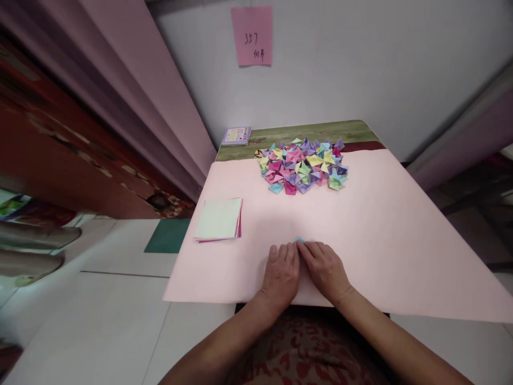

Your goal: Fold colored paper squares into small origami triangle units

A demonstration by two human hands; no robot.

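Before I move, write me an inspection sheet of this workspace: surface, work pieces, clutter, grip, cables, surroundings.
Surface: pale pink sheet over a green wood-grain tabletop.
Work pieces: small light-blue paper piece, mostly hidden; square stack of coloured paper, pale green on top, at left; heap of multicoloured folded paper pieces beyond the hands.
Clutter: flat printed purple-and-white packet, far left corner.
Grip: left hand and right hand palm down, close together at the light-blue piece; whether either pinches it is hidden.
Cables: nothing seen.
Surroundings: whitish wall with pink handwritten note; mauve curtain at left.
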